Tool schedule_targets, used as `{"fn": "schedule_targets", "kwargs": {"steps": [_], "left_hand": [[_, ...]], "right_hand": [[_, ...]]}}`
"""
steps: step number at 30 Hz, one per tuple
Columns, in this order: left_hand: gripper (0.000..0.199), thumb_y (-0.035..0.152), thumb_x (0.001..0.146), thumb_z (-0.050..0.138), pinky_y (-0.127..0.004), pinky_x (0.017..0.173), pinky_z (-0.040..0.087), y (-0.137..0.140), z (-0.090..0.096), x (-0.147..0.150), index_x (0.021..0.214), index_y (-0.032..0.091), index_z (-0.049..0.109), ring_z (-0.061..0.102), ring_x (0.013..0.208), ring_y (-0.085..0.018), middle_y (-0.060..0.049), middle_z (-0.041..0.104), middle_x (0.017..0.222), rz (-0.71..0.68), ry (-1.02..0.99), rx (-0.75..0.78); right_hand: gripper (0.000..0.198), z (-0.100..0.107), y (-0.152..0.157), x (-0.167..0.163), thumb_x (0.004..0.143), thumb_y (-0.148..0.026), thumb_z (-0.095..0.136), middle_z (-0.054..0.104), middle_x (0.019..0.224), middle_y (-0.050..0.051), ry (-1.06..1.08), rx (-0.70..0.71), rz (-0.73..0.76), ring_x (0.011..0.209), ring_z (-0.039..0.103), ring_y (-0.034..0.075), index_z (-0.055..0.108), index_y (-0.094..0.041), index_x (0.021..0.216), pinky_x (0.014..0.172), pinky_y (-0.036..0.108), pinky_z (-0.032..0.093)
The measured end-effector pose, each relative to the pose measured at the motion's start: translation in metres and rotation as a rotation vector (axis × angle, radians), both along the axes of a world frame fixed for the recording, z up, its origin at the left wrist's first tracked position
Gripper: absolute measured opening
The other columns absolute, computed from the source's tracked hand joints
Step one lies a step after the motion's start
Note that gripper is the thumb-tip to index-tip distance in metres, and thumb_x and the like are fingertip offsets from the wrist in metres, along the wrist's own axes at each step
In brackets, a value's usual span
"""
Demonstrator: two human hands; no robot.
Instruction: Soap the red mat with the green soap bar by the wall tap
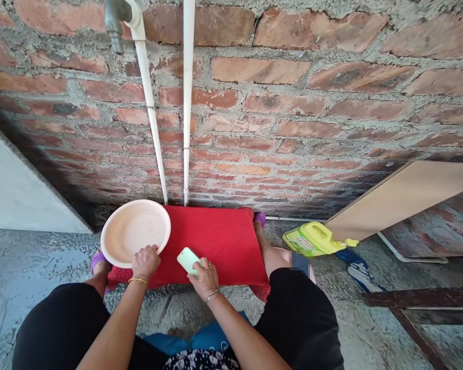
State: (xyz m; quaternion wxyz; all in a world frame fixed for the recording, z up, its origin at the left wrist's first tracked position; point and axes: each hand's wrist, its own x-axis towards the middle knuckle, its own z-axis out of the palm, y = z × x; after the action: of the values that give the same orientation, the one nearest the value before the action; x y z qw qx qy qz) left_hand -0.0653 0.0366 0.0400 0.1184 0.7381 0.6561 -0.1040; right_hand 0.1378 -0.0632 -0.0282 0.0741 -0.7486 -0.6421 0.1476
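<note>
A pale pink, round plastic basin [135, 226] sits at the left end of a low surface covered with a red cloth [219, 241]. My left hand [145, 261] has its fingers curled over the basin's near rim, and a yellow bangle circles that wrist. Only some faint specks show inside the basin. To the right, my right hand [205, 276] holds a pale green, rounded flat phone [189, 260] by its lower right end, just above the cloth. That hand wears a ring, with a silver bangle at the wrist.
A brick wall [262, 103] rises behind, carrying a tap [114, 25] and white pipes [188, 103]. A yellow jug [310, 239] lies right of the cloth, near a leaning board [401, 200]. A pale slab [27, 185] stands left. The concrete floor [42, 272] looks wet.
</note>
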Motion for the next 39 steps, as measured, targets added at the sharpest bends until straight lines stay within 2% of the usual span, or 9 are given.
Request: {"fn": "schedule_targets", "kwargs": {"steps": [5,7,11,16,19,25,34,36,39], "left_hand": [[0.037,0.017,0.084,0.037,-0.033,0.071,0.046,0.0,-0.003,-0.001,0.107,0.021,0.066,0.066,0.089,-0.024,-0.013,0.069,0.1,0.012,-0.021,0.006],[0.037,0.017,0.084,0.038,-0.033,0.071,0.046,0.0,-0.004,-0.001,0.107,0.02,0.066,0.066,0.088,-0.024,-0.013,0.069,0.099,0.012,-0.022,0.008],[0.038,0.017,0.084,0.038,-0.033,0.072,0.047,-0.001,-0.001,-0.001,0.107,0.021,0.067,0.065,0.088,-0.023,-0.012,0.069,0.096,0.009,-0.015,0.014],[0.035,0.018,0.084,0.038,-0.032,0.072,0.047,0.0,0.002,0.002,0.104,0.021,0.067,0.066,0.088,-0.023,-0.011,0.069,0.095,0.014,-0.001,0.011],[0.036,0.017,0.084,0.038,-0.033,0.071,0.047,0.0,0.001,0.002,0.105,0.021,0.067,0.066,0.088,-0.024,-0.012,0.069,0.096,0.007,0.004,0.012],[0.037,0.015,0.083,0.038,-0.034,0.071,0.046,0.001,0.0,0.001,0.107,0.02,0.066,0.065,0.09,-0.025,-0.013,0.069,0.099,0.011,-0.021,-0.009],[0.038,0.015,0.083,0.038,-0.032,0.07,0.046,0.001,-0.002,0.001,0.108,0.02,0.066,0.065,0.09,-0.024,-0.012,0.069,0.097,0.003,0.0,0.005],[0.038,0.015,0.083,0.038,-0.033,0.071,0.046,0.001,-0.002,0.001,0.108,0.02,0.066,0.065,0.09,-0.024,-0.012,0.069,0.097,0.002,0.008,0.003],[0.038,0.015,0.082,0.039,-0.033,0.072,0.046,0.002,-0.004,0.001,0.109,0.021,0.066,0.065,0.09,-0.024,-0.011,0.07,0.099,0.01,0.014,-0.007]], "right_hand": [[0.017,0.014,-0.003,0.061,0.077,-0.038,0.064,0.056,0.093,0.004,-0.016,0.024,-0.272,0.08,0.054,0.018,0.066,-0.024,0.087,0.074,0.03,0.038],[0.017,0.018,0.0,0.069,0.079,-0.039,0.063,0.056,0.092,0.004,-0.009,0.062,-0.327,0.079,0.055,0.019,0.066,-0.023,0.086,0.074,0.031,0.039],[0.019,0.018,0.016,0.034,0.077,-0.04,0.065,0.056,0.095,0.004,0.047,0.089,-0.217,0.082,0.055,0.018,0.066,-0.025,0.089,0.074,0.029,0.038],[0.02,0.016,0.04,-0.009,0.074,-0.04,0.069,0.056,0.096,0.001,0.081,0.008,-0.1,0.086,0.055,0.016,0.065,-0.027,0.089,0.078,0.028,0.037],[0.021,0.014,0.039,0.013,0.075,-0.04,0.069,0.057,0.095,0.002,0.074,0.0,-0.153,0.083,0.056,0.016,0.066,-0.026,0.09,0.077,0.029,0.038],[0.023,0.012,0.026,0.075,0.08,-0.043,0.062,0.055,0.087,0.005,0.038,0.056,-0.443,0.075,0.055,0.019,0.066,-0.022,0.088,0.071,0.032,0.04],[0.024,0.025,0.087,0.0,0.075,-0.042,0.068,0.056,0.096,0.002,0.066,0.019,-0.119,0.083,0.055,0.017,0.066,-0.027,0.094,0.076,0.028,0.038],[0.026,0.026,0.095,0.003,0.074,-0.044,0.069,0.056,0.097,0.003,0.036,-0.023,-0.097,0.082,0.055,0.017,0.066,-0.028,0.094,0.075,0.028,0.038],[0.028,0.024,0.093,0.036,0.075,-0.045,0.068,0.056,0.097,0.005,0.008,-0.031,-0.164,0.082,0.055,0.018,0.067,-0.025,0.094,0.074,0.029,0.038]]}}
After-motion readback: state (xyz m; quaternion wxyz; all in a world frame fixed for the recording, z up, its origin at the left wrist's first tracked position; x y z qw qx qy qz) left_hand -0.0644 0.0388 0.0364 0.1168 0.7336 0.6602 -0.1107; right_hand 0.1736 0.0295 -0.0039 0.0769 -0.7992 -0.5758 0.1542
